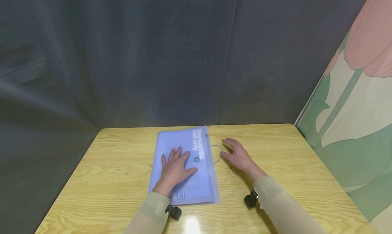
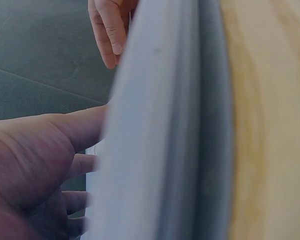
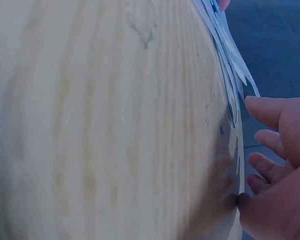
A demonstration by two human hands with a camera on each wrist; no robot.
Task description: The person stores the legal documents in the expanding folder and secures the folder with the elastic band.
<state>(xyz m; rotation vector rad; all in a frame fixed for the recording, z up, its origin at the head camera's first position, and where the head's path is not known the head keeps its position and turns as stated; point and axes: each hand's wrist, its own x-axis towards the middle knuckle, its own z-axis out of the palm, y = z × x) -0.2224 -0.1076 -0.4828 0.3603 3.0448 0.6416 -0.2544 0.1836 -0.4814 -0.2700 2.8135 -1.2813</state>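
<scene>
A translucent blue-violet document folder (image 1: pixel 180 138) lies on the table, its white lettering reading "Romantic Not only". On the flap is a round blue button (image 1: pixel 196 159), and a thin cord loop (image 1: pixel 217 145) sticks out past the folder's right edge. My left hand (image 1: pixel 176 171) rests on the folder with its fingers spread. Close to the cord loop, my right hand (image 1: pixel 240 157) hovers with slightly bent fingers and nothing in its grasp. The right wrist view shows the loop (image 3: pixel 235 122) just beside that hand's fingers. Blurred folder layers (image 2: pixel 150 125) fill much of the left wrist view.
The light wooden table (image 1: pixel 110 169) has small marks right of the folder. A dark grey curtain (image 1: pixel 159 57) hangs behind it, and a wall with a tulip picture (image 1: pixel 361 118) stands on the right. Each wrist carries a small black camera (image 1: pixel 251 199).
</scene>
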